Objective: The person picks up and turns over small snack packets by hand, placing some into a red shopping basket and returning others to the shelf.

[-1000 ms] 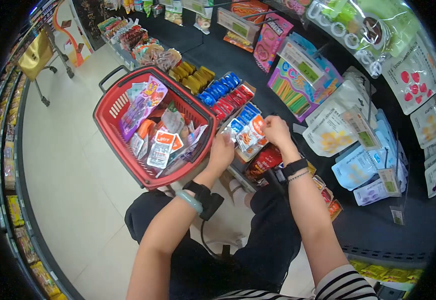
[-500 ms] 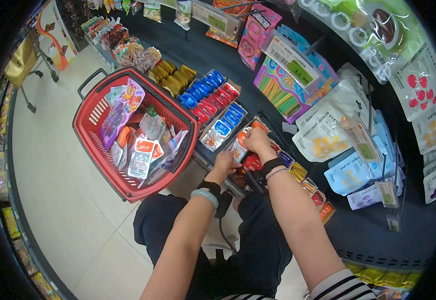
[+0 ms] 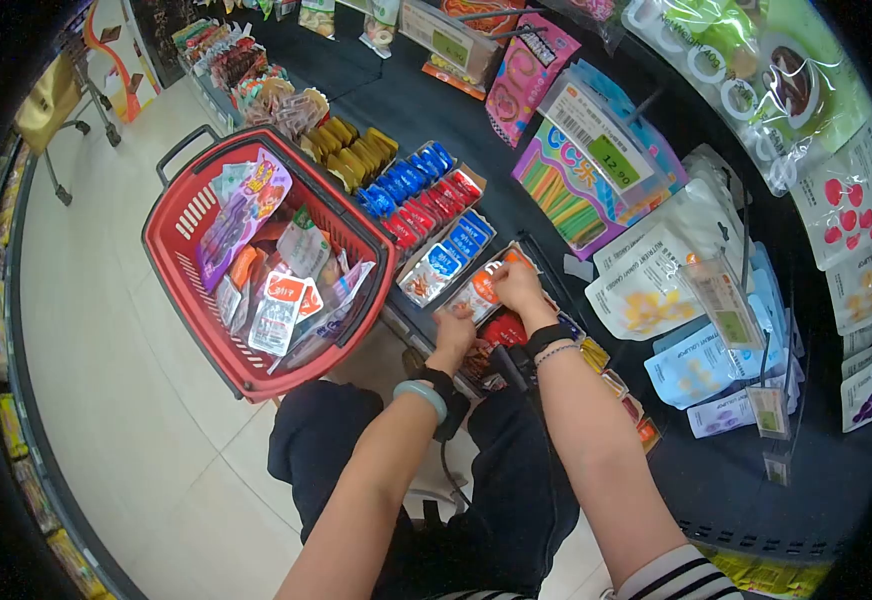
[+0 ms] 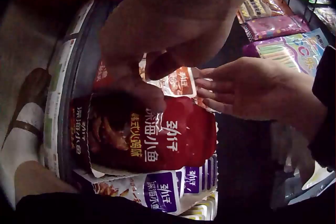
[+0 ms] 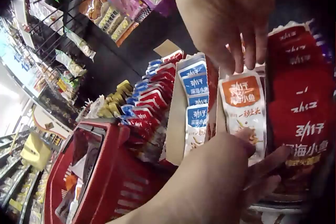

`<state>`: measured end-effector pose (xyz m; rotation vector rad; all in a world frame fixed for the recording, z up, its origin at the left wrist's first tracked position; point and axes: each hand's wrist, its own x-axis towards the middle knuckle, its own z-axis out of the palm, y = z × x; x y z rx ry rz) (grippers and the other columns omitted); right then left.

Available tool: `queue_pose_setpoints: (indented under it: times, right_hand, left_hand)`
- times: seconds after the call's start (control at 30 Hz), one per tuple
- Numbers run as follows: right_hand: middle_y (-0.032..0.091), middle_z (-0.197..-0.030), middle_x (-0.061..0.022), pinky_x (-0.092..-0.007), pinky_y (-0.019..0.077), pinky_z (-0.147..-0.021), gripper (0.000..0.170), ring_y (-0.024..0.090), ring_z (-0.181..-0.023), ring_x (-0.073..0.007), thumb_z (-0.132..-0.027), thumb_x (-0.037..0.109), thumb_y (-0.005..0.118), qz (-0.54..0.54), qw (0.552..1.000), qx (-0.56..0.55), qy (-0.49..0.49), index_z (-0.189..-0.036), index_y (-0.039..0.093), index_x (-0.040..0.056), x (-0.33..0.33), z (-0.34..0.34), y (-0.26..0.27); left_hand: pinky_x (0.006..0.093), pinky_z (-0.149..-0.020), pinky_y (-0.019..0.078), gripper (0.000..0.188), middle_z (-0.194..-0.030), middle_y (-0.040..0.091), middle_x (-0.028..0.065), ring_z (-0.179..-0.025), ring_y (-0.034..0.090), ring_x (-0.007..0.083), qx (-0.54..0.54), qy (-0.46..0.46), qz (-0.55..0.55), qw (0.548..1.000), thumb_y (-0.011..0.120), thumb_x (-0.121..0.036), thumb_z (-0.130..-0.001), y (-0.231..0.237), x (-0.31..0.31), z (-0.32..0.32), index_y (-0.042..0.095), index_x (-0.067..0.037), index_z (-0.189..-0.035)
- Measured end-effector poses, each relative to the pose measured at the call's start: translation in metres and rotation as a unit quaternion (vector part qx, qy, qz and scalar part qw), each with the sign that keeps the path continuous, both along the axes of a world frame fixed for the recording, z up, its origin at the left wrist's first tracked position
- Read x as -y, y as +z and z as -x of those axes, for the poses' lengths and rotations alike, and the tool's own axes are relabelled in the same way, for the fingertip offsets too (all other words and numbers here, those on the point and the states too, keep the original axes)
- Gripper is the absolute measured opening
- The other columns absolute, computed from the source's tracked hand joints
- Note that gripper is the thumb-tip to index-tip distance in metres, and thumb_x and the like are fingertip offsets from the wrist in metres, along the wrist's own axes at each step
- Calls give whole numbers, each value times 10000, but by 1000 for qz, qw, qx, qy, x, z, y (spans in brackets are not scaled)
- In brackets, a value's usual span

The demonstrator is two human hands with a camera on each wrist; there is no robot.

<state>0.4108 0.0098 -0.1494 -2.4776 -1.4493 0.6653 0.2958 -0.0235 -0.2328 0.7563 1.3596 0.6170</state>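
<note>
White snack packets with orange labels (image 5: 241,95) lie in a narrow open cardboard box on the shelf. My right hand (image 3: 523,290) is at the far end of the box, its straightened fingers touching the top packet's upper end. At the near end, my left hand (image 3: 453,335) rests its thumb and loosely extended fingers on the packet's lower part and the box edge. Red snack packets (image 4: 178,134) stand in the box on one side. Blue-labelled packets (image 3: 458,243) fill the box on the other.
A red shopping basket (image 3: 178,310) holding several snack bags stands to the left, close against the shelf. Pouches and a colourful candy bag (image 3: 566,195) hang over the shelf on the right. A trolley (image 3: 86,100) stands in the aisle behind.
The orange-labelled packets have moved from above the shelf, between both hands, down into the box beside the blue ones. In the last half second the hands have moved only slightly.
</note>
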Motion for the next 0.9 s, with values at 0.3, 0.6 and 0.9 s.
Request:
queue_pose_setpoints:
  times: [0.3, 0.6, 0.9]
  right_hand:
    - [652, -770, -118, -320, 491, -683, 145, 637, -749, -233, -715, 120, 612, -201, 973, -92, 64, -834, 651, 48, -15, 43, 37]
    - [633, -761, -146, -350, 483, -668, 148, 621, -735, -274, -747, 132, 588, -257, 925, -196, 200, -835, 632, 22, -19, 141, 80]
    - [618, -847, -182, -404, 459, -751, 279, 598, -836, -315, -737, 251, 609, -158, 899, -207, 352, -864, 624, 3, -27, 197, 61]
  left_hand:
    - [265, -626, 459, 167, -795, 621, 86, -694, 598, 143, -114, 41, -353, 928, 511, -96, -822, 71, -4, 53, 584, -20, -952]
    - [447, -867, 333, 498, -1095, 484, 177, -1044, 432, 336, -505, 98, -384, 767, 643, -184, -707, 98, -38, 205, 442, -23, -1133]
    - [438, -905, 318, 745, -1185, 413, 159, -1135, 388, 320, -496, -9, -359, 791, 739, -145, -603, 112, -8, 251, 357, -55, -1236]
